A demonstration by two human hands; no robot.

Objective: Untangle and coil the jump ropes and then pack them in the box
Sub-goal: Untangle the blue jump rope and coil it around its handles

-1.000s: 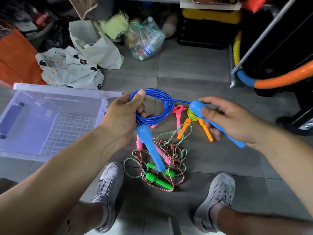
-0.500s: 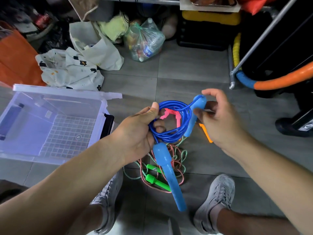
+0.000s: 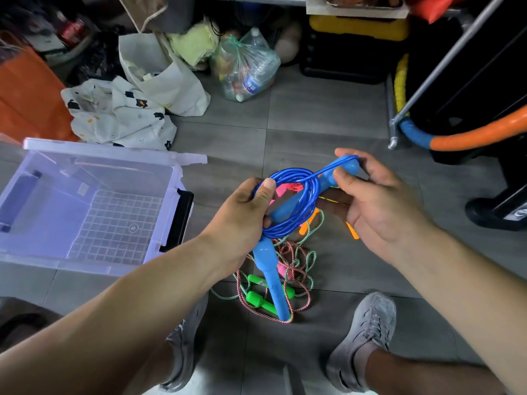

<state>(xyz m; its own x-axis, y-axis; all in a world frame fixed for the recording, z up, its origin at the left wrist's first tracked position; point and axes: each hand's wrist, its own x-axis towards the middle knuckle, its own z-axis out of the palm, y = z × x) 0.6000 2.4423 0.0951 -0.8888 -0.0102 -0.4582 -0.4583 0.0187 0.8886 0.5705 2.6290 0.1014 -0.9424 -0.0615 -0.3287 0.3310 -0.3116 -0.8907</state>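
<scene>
At frame centre, the left hand (image 3: 242,215) grips the coiled blue jump rope (image 3: 310,195), thumb pinning loops that look springy and slick, best held across the bundle, while the right hand (image 3: 379,212) pinches its upper handle (image 3: 346,168); the box (image 3: 99,146) sits at left.

Blue jump rope (image 3: 288,208), clear box (image 3: 85,212), green handles (image 3: 258,300), red-and-green speckled cord (image 3: 296,258)

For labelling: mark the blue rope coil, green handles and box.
blue rope coil (image 3: 313,192), head view, right side of loops.
green handles (image 3: 254,300), head view, nearer handle's end.
box (image 3: 99,148), head view, far rim.
</scene>
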